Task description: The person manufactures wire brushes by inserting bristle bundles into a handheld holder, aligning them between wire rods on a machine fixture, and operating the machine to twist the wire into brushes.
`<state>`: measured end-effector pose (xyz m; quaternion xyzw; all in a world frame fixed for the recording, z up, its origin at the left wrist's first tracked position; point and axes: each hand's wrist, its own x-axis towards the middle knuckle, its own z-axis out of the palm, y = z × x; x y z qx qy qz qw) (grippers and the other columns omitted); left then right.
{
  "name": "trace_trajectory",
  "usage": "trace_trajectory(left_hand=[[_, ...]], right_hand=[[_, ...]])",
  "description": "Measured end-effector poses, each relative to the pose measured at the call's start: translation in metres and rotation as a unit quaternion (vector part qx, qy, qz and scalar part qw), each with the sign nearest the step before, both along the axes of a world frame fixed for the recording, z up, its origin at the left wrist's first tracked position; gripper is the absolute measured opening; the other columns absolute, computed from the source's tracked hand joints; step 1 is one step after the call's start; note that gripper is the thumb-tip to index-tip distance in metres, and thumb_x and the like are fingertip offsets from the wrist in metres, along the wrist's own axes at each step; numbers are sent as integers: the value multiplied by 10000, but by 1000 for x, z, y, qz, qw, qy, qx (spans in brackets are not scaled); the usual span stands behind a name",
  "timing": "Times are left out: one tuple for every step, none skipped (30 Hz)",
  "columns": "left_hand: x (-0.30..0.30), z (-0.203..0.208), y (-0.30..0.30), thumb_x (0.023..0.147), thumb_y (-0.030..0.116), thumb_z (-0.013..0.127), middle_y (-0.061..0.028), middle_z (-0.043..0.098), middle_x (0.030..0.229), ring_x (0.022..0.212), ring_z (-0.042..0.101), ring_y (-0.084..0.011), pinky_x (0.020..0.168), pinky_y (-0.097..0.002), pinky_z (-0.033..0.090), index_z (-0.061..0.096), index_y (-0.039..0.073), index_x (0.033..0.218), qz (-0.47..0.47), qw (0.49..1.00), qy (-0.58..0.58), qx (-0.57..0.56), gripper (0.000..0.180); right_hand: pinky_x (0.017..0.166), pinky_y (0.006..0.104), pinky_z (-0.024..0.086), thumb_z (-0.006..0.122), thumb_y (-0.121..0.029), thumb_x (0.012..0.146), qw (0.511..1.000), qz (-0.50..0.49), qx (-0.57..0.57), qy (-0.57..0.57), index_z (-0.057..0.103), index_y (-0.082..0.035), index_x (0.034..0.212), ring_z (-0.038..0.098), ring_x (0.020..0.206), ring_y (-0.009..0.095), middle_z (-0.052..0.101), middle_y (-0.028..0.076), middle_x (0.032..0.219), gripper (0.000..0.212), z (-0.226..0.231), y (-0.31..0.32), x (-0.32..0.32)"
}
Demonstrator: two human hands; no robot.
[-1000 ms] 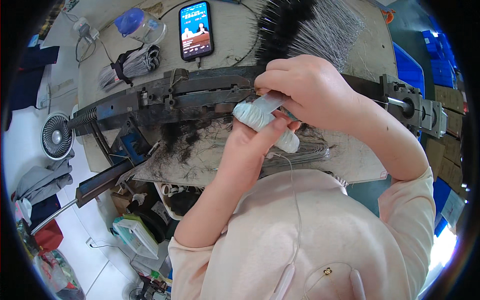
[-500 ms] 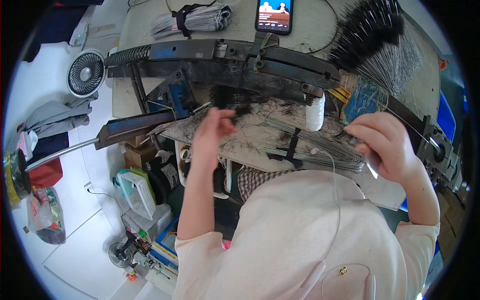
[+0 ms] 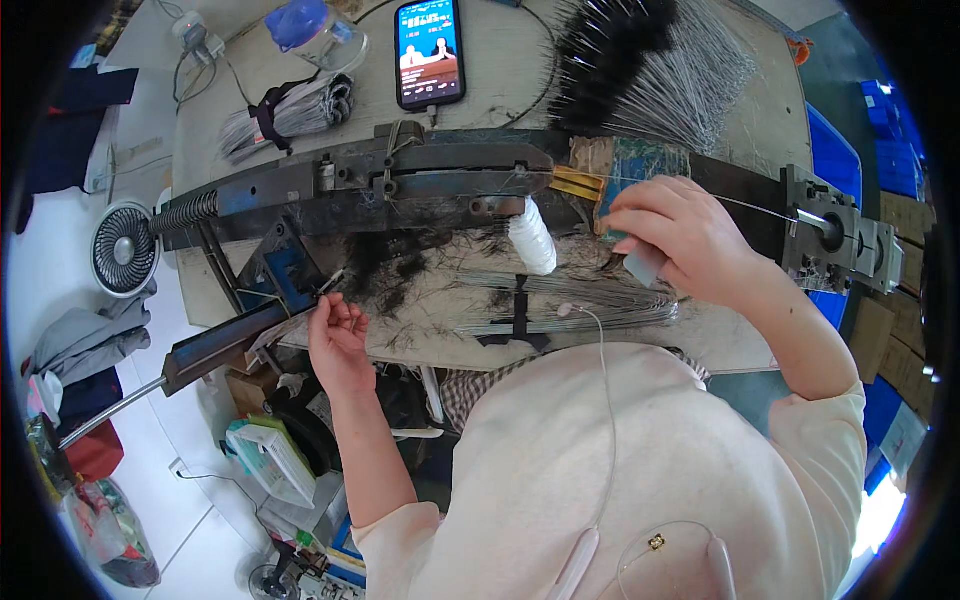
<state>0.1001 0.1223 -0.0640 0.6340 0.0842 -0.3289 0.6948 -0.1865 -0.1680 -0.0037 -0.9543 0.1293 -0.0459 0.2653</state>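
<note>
My left hand [image 3: 342, 345] is at the table's near left edge, its fingers curled together beside the tip of a thin light rod [image 3: 332, 280]. Whether the fingers grip anything is hidden. My right hand [image 3: 685, 238] is closed over the right end of the bench, with a pale bluish flat piece [image 3: 645, 262] under its fingers. Just past it a thin wire [image 3: 745, 204] stretches to a metal chuck [image 3: 830, 232]. Left of the right hand are a yellow guide [image 3: 577, 183] and a hanging white thread spool [image 3: 532, 240]. Dark loose bristles [image 3: 385, 270] lie between the hands.
A long dark metal press arm [image 3: 430, 175] crosses the table. Behind it are a lit phone [image 3: 430, 55], a strapped wire bundle [image 3: 290, 115], and black brushes [image 3: 610, 60] with wire stems. Another wire bundle [image 3: 600, 310] lies at the near edge. A small fan [image 3: 124, 250] stands left.
My left hand has moved left and nearer, from the bristles to the table edge. My right hand has moved left relative to the chuck, toward the yellow guide. The view has shifted right.
</note>
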Motion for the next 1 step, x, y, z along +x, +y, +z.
trace_trajectory(left_hand=[[1,-1,-1,910,335,616,8,594,905,868,556,-130,824,-336,425,625,104,983,3,1000,0,12,243]], right_hand=[[891,401,447,695,-148,799,1000,-1,-2,-1,625,-115,1035,567,1022,268,595,46,1068,249,0,-1,0]])
